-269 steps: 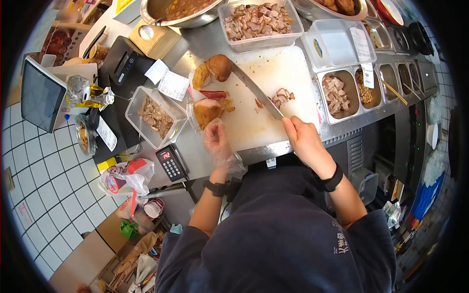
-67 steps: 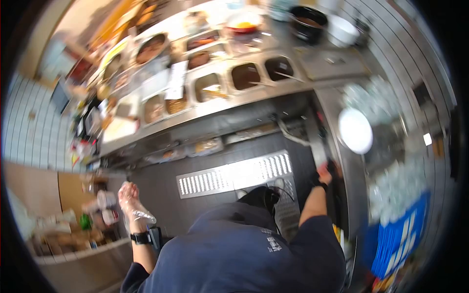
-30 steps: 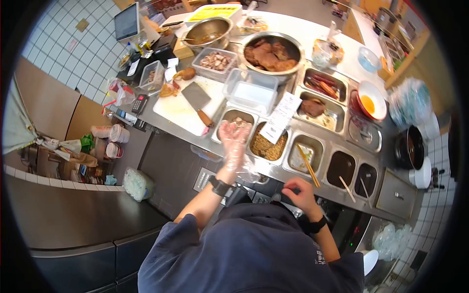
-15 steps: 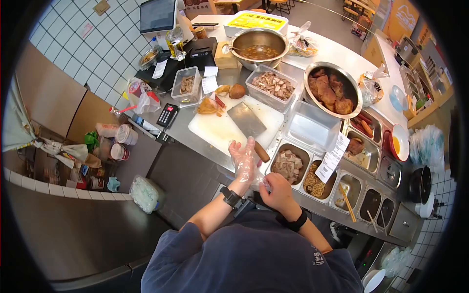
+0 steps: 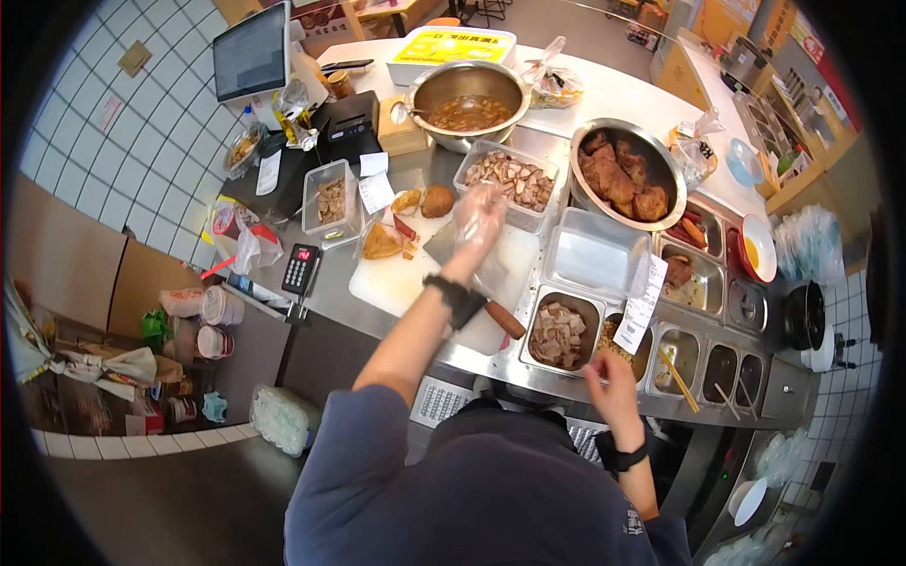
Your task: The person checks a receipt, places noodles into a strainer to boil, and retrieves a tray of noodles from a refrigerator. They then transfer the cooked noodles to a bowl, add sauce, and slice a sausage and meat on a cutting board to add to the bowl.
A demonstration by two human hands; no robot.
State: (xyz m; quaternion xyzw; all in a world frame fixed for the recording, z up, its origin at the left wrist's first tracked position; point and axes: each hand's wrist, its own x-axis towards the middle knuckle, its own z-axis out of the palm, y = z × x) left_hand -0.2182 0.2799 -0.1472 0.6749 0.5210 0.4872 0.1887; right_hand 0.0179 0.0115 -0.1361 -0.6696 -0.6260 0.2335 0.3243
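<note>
My left hand [image 5: 479, 222], in a clear plastic glove, reaches over the white cutting board [image 5: 377, 283] to the near edge of a clear tub of chopped meat [image 5: 510, 179]; its blurred fingers hide any grip. Under that arm lies a cleaver, its wooden handle [image 5: 505, 319] pointing toward me. Bare and empty, my right hand [image 5: 613, 385] hovers with loosely parted fingers at the counter's front edge, beside the metal tray of diced meat [image 5: 559, 332] and the tray of peanut-like pieces [image 5: 618, 341].
Brown meat pieces [image 5: 436, 201] lie on the board's far side. Behind are a steel bowl of broth [image 5: 472, 108] and a bowl of large meat chunks [image 5: 623, 179]. An empty clear tub [image 5: 596, 253], a paper receipt [image 5: 640, 307] and chopsticks [image 5: 679, 379] are to the right.
My hands have come apart. The gloved left hand has moved forward to the chopped-meat tub, while the right hand has let go of the glove and moved right.
</note>
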